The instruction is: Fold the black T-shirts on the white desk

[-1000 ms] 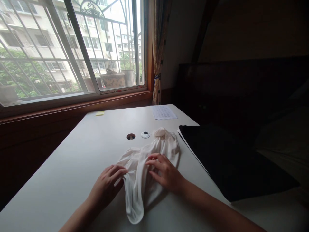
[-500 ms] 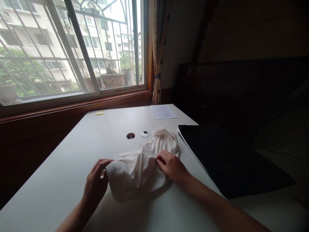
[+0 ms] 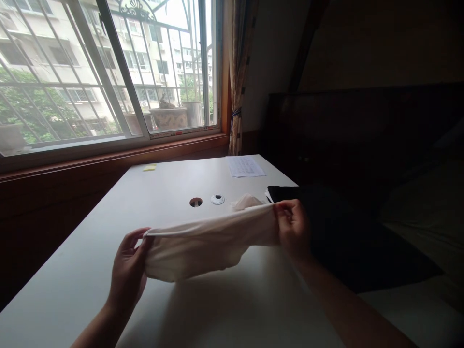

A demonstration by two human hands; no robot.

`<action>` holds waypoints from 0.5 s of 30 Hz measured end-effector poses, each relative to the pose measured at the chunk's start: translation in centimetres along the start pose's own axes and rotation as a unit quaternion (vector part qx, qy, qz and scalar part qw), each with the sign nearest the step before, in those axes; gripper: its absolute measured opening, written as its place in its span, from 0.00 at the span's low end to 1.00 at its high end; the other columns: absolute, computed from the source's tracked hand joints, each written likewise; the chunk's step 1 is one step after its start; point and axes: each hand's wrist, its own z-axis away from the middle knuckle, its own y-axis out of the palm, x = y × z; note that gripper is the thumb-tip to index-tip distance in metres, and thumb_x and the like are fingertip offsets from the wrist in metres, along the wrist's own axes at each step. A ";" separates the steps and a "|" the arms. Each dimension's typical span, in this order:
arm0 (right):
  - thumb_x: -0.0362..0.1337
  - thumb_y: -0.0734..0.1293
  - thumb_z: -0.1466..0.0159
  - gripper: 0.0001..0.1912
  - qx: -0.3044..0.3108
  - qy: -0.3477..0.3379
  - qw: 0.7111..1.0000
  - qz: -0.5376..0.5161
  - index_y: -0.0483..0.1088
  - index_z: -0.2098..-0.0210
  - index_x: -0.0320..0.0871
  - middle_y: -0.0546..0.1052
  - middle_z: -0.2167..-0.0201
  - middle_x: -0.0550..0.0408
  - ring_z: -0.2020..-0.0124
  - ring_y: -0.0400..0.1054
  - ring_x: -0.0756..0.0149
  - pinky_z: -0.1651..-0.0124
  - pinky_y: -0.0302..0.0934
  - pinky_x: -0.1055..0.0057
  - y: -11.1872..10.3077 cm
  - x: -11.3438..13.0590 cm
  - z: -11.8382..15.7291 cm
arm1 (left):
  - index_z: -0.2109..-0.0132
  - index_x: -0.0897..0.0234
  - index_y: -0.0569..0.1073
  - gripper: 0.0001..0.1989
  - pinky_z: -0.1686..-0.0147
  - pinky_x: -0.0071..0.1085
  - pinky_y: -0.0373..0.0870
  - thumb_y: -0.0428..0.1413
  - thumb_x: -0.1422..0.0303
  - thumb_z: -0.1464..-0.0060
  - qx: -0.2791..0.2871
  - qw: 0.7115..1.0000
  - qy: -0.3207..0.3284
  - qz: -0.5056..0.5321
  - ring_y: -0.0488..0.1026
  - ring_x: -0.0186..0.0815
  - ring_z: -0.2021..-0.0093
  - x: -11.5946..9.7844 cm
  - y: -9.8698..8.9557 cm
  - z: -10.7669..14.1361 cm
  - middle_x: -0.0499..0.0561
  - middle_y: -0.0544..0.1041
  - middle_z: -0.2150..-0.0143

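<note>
Behind the window glass, a pale pot [image 3: 11, 139] stood at the far left, its contents unclear. Farther along came a brownish pot [image 3: 133, 123], partly behind the window frame [image 3: 142, 87], then a patterned planter [image 3: 168, 118] with a dark, knobbly lump [image 3: 166, 103] in it, and beside that a greyish pot [image 3: 193, 112] whose inside I couldn't see.

My white worktop [image 3: 87, 237] spread out beneath the window, lit from that side and shadowed near me. A patterned curtain [image 3: 236, 87] hung gathered at the window's right edge, and past it the room fell dark, with a long dark piece of furniture [image 3: 344, 125] along the wall.

My left hand [image 3: 132, 251] was pinched on the upper left corner of the white cloth [image 3: 206, 244], thumb and fingers curled round it. Beyond, a yellow note [image 3: 149, 167] lay near the worktop's back edge. A round hole [image 3: 195, 202] and a white ring [image 3: 217, 199] sat behind the cloth, which stretched between my hands above the worktop. Some papers [image 3: 245, 166] lay at the back. My right hand [image 3: 292, 224] gripped the other upper end, fingers closed, blocking part of a black cloth [image 3: 366, 251] on the right.
</note>
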 end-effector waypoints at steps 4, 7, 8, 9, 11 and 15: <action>0.46 0.67 0.33 0.10 -0.054 0.062 0.996 -0.043 0.69 0.61 0.46 0.72 0.64 0.55 0.63 0.68 0.60 0.59 0.62 0.63 -0.3 -0.7 -0.4 | 0.52 0.60 0.76 0.27 0.74 0.24 0.72 0.73 0.58 0.60 -0.040 0.997 -0.046 0.037 0.74 0.31 0.70 -1.7 -0.2 -0.8 0.47 0.77 0.61; 0.48 0.67 0.33 0.12 -0.099 0.097 0.988 -0.064 0.68 0.60 0.47 0.72 0.64 0.55 0.64 0.67 0.60 0.61 0.62 0.63 -0.5 -1.0 -0.8 | 0.52 0.59 0.77 0.26 0.75 0.21 0.71 0.73 0.62 0.59 -0.092 0.993 -0.027 0.065 0.71 0.28 0.72 -3.1 -1.5 -1.8 0.44 0.75 0.65; 0.49 0.67 0.33 0.12 -0.107 0.102 0.987 -0.068 0.68 0.60 0.47 0.72 0.64 0.55 0.64 0.67 0.60 0.61 0.62 0.62 -0.6 -1.0 -0.8 | 0.52 0.59 0.77 0.25 0.75 0.21 0.71 0.73 0.64 0.59 -0.106 0.991 -0.018 0.074 0.70 0.28 0.72 -3.5 -2.0 -2.2 0.43 0.75 0.66; 0.49 0.67 0.33 0.13 -0.110 0.103 0.986 -0.070 0.68 0.59 0.48 0.72 0.64 0.55 0.64 0.67 0.59 0.61 0.62 0.62 -0.6 -1.0 -0.8 | 0.53 0.59 0.77 0.24 0.75 0.21 0.71 0.73 0.65 0.58 -0.118 0.990 -0.007 0.078 0.70 0.28 0.71 -3.8 -2.5 -2.5 0.43 0.75 0.66; 0.50 0.67 0.33 0.13 -0.103 0.097 0.987 -0.071 0.68 0.60 0.48 0.72 0.63 0.54 0.63 0.67 0.58 0.60 0.63 0.60 -0.4 -0.9 -0.7 | 0.53 0.59 0.77 0.19 0.73 0.21 0.73 0.71 0.66 0.54 -0.138 0.988 0.023 0.063 0.72 0.29 0.68 -4.1 -3.3 -3.2 0.44 0.76 0.64; 0.51 0.65 0.32 0.13 -0.045 0.068 0.994 -0.074 0.67 0.59 0.49 0.71 0.61 0.53 0.61 0.68 0.57 0.56 0.63 0.58 0.3 -0.5 0.0 | 0.52 0.57 0.76 0.16 0.51 0.36 0.78 0.67 0.68 0.48 -0.115 0.985 0.130 0.023 0.75 0.39 0.50 -3.2 -3.9 -4.2 0.49 0.77 0.49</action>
